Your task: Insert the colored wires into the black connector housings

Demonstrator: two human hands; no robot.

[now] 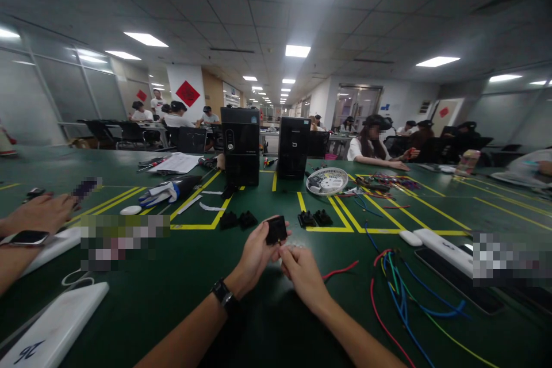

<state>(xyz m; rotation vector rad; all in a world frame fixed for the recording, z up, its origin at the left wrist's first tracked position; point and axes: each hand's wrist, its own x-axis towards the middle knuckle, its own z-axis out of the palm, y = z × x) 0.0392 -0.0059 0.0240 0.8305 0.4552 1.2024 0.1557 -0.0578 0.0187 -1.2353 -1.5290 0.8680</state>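
Above the table in front of me, my left hand [260, 246] is closed around a small black square block [276, 230]. Its wide face is turned up and a tiny brass-coloured spot shows at the lower edge. My right hand [301, 270] pinches right at that lower edge. What lies between its thumb and finger is too small to make out. A short red wire [342, 269] lies beside the right hand; its near end is hidden behind the hand. Just beyond my hands, similar black blocks sit in pairs, one left [238, 219] and one right [315, 218].
Two black computer towers [240, 146] stand upright ahead. A white round basket [326, 181] and loose wires lie right of them. More coloured wires [401, 293] and a white power bank [446, 252] are on my right. Another person's hand [41, 213] rests at the left.
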